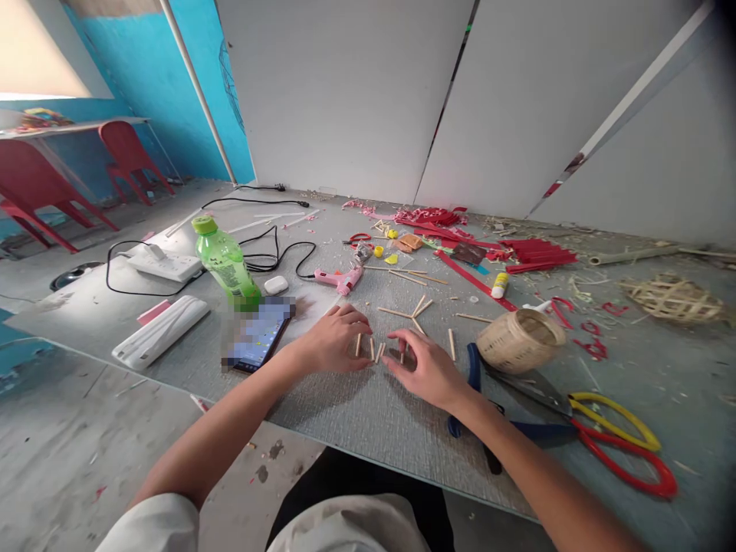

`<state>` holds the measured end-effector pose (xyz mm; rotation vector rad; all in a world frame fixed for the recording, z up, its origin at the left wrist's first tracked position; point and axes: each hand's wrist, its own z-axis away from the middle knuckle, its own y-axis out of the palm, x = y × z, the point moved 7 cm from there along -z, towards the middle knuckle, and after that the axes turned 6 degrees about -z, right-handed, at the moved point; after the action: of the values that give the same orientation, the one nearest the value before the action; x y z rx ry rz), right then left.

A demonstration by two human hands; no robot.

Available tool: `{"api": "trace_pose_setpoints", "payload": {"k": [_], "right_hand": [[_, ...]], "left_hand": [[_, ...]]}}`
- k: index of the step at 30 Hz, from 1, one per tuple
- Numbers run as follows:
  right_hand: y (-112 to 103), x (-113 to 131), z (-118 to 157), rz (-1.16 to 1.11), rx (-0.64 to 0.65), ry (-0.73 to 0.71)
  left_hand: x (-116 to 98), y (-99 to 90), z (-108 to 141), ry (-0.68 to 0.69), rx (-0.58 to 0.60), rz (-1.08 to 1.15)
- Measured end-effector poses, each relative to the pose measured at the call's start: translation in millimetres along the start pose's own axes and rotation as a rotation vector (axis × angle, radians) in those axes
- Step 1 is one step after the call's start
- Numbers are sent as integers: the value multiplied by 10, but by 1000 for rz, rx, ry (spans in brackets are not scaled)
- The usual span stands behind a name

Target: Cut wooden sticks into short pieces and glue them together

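Short wooden sticks (372, 349) lie side by side on the grey table between my two hands. My left hand (339, 339) rests over the left end of this row, its fingers curved and apart, partly covering one stick. On the other side, my right hand (428, 366) hovers close to the table with thumb and forefinger spread. Another short stick (403, 354) shows in the gap between them; whether they touch it I cannot tell. A separate stick (451, 345) lies just right of that hand. Behind it, several sticks meet in a branching shape (415, 314).
A pink glue gun (339, 280), green bottle (227, 264), phone (261, 333) and power strip (166, 264) are on the left. A bamboo cup (520, 341), blue-handled pliers (474, 376) and red-and-yellow scissors (618, 437) lie right. Red paper strips (537, 253) are scattered behind.
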<state>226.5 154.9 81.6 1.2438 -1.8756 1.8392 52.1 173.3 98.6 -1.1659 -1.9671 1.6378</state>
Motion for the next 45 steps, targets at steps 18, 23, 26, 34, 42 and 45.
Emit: {"api": "trace_pose_setpoints", "payload": {"k": [18, 23, 26, 34, 42, 45], "right_hand": [[122, 45, 13, 165, 61, -40], [111, 13, -6, 137, 78, -17], [106, -27, -19, 85, 100, 3], [99, -96, -51, -8, 107, 22], [90, -76, -70, -12, 91, 28], [96, -75, -64, -11, 94, 12]], "left_hand": [[-18, 90, -22, -18, 24, 29], [-55, 92, -21, 11, 26, 68], [-72, 88, -20, 24, 25, 77], [-44, 123, -5, 36, 29, 87], [-58, 136, -21, 50, 48, 83], [-65, 135, -27, 46, 56, 84]]}}
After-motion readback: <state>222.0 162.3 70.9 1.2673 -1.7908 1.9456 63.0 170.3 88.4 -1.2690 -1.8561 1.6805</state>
